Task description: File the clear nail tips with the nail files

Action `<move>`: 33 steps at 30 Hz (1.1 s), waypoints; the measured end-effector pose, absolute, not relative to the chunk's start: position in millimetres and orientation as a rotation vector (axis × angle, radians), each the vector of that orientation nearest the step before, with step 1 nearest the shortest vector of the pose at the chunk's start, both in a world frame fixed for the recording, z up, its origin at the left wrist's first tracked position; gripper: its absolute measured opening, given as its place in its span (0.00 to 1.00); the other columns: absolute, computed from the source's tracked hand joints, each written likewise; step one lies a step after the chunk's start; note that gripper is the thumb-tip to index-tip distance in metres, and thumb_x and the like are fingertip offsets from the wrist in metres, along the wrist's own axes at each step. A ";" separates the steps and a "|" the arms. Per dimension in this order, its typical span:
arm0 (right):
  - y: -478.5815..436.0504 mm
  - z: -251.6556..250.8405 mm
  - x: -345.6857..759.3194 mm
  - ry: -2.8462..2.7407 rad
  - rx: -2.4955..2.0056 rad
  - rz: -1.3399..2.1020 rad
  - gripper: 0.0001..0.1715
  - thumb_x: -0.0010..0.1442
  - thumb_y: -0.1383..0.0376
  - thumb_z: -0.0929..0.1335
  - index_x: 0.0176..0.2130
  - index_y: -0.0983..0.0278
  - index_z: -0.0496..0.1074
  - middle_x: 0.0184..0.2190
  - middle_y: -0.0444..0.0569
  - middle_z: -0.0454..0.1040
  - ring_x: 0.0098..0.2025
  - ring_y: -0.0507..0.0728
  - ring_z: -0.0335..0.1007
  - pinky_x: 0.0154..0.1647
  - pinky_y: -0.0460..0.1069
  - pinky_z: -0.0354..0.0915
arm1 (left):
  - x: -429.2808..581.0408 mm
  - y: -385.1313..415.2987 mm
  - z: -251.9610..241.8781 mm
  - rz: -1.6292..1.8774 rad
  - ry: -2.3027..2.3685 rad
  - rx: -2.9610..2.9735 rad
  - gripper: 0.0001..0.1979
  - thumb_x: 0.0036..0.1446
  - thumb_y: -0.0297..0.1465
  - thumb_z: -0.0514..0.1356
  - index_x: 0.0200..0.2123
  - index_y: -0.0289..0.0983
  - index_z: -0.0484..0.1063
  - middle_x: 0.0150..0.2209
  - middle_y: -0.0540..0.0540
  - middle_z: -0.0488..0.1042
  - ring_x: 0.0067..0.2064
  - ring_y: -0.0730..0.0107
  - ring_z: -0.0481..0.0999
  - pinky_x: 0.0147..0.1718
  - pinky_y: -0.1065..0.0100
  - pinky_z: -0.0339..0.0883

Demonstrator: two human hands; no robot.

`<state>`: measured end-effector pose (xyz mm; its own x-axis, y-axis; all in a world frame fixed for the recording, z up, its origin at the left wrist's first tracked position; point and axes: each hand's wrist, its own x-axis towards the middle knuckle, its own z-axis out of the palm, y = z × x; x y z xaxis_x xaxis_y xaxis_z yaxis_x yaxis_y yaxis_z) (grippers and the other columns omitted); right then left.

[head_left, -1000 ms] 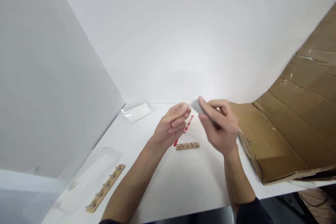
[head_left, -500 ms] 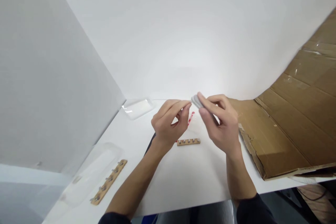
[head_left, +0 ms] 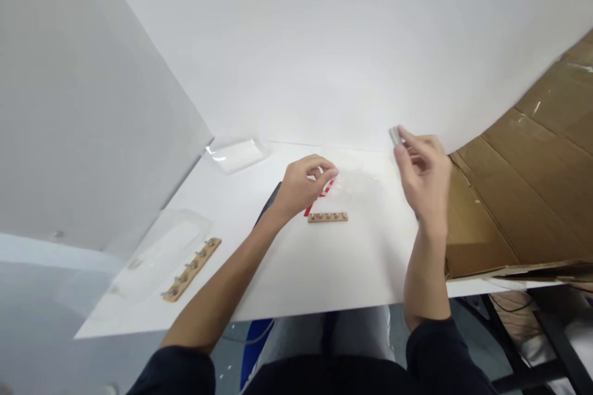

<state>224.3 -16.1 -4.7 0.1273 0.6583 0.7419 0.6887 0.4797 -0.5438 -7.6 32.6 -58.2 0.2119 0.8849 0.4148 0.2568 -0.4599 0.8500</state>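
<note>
My right hand (head_left: pixel 421 179) is raised at the right of the white table (head_left: pixel 324 271), its fingers pinched on a small flat grey piece (head_left: pixel 395 134) held at the fingertips. My left hand (head_left: pixel 303 184) hovers low over the table's middle, fingers curled, pinching the edge of a clear plastic bag with a red-striped strip (head_left: pixel 324 190). Just in front of that hand lies a short wooden strip with metal studs (head_left: pixel 328 217).
A longer wooden studded strip (head_left: pixel 192 269) lies at the front left beside a clear plastic tray (head_left: pixel 160 253). Another clear tray (head_left: pixel 237 155) sits at the back left. A flattened cardboard box (head_left: pixel 519 185) covers the right side. White walls enclose the back and left.
My right hand moved right and away from the left hand, carrying the grey piece. My left hand dropped to the clear bag. The view tilted down, showing my lap.
</note>
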 end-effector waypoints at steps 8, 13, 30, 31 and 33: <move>9.4 -134.8 237.8 -1.957 -1.467 0.393 0.23 0.72 0.59 0.67 0.59 0.68 0.79 0.41 0.52 0.76 0.38 0.55 0.72 0.42 0.51 0.71 | -24.0 32.1 -142.5 0.894 1.098 1.768 0.12 0.61 0.38 0.64 0.30 0.36 0.77 0.31 0.46 0.79 0.24 0.74 0.70 0.23 0.70 0.66; 3.5 -162.6 253.1 -1.986 -1.541 0.442 0.25 0.71 0.61 0.67 0.61 0.68 0.78 0.41 0.52 0.75 0.39 0.57 0.71 0.46 0.53 0.69 | -26.2 33.2 -158.3 0.947 1.122 1.858 0.08 0.62 0.35 0.63 0.33 0.38 0.79 0.38 0.45 0.79 0.35 0.69 0.71 0.39 0.66 0.68; -22.7 -147.8 206.6 -2.062 -1.048 0.612 0.19 0.70 0.56 0.72 0.59 0.47 0.79 0.43 0.47 0.77 0.46 0.58 0.75 0.52 0.57 0.75 | -27.5 24.6 -144.2 0.687 0.804 1.877 0.14 0.63 0.41 0.62 0.31 0.37 0.78 0.28 0.50 0.72 0.29 0.73 0.61 0.30 0.67 0.56; -23.7 -147.9 206.5 -2.068 -1.028 0.624 0.19 0.70 0.57 0.73 0.59 0.47 0.80 0.42 0.47 0.77 0.45 0.58 0.75 0.51 0.56 0.75 | -27.9 24.4 -144.2 0.671 0.797 1.867 0.14 0.63 0.41 0.63 0.30 0.37 0.78 0.27 0.51 0.70 0.28 0.73 0.60 0.29 0.68 0.55; -25.3 -148.5 207.1 -2.077 -1.005 0.632 0.19 0.70 0.57 0.73 0.59 0.47 0.80 0.42 0.47 0.77 0.45 0.58 0.75 0.49 0.56 0.75 | -28.3 24.1 -144.9 0.638 0.781 1.839 0.15 0.62 0.41 0.63 0.30 0.36 0.77 0.25 0.52 0.67 0.27 0.74 0.59 0.28 0.68 0.53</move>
<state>207.1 -25.3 -148.5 -0.4265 0.8118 0.3989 0.4521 0.5733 -0.6833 -28.3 24.1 -144.9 0.6528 0.7535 0.0786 0.2275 -0.2939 0.9284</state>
